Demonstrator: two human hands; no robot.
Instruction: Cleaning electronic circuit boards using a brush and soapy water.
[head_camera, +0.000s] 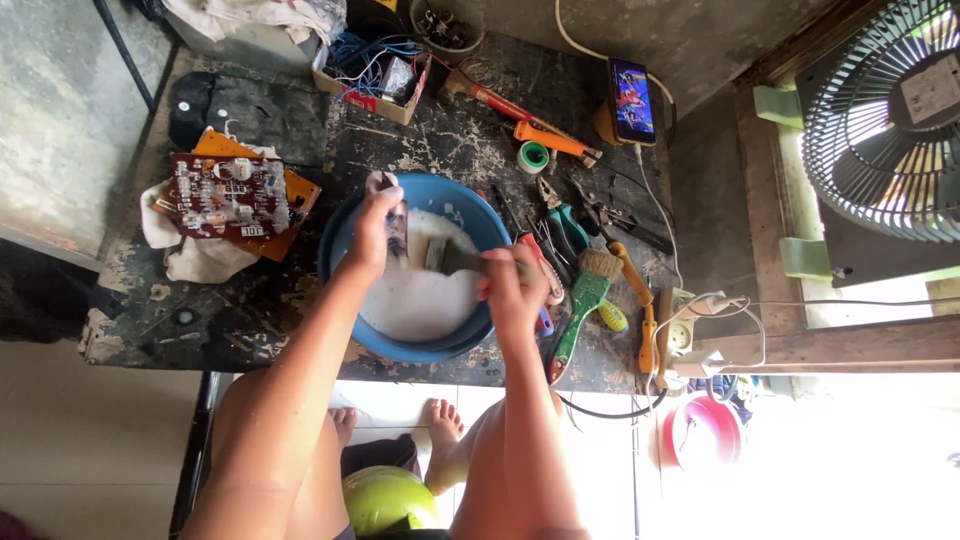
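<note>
left hand (375, 232) fingers closing on small wet circuit board (396, 225), slippery and fragile, gripping its edges; right hand (512, 290) clamping brush (447, 257) over blue basin (345, 235).

Both forearms bare, no sleeves in view. Left hand (372, 232) and right hand (513, 290): no gloves, rings or watch visible. Legs bare, feet (443, 420) bare, no shoes.
</note>
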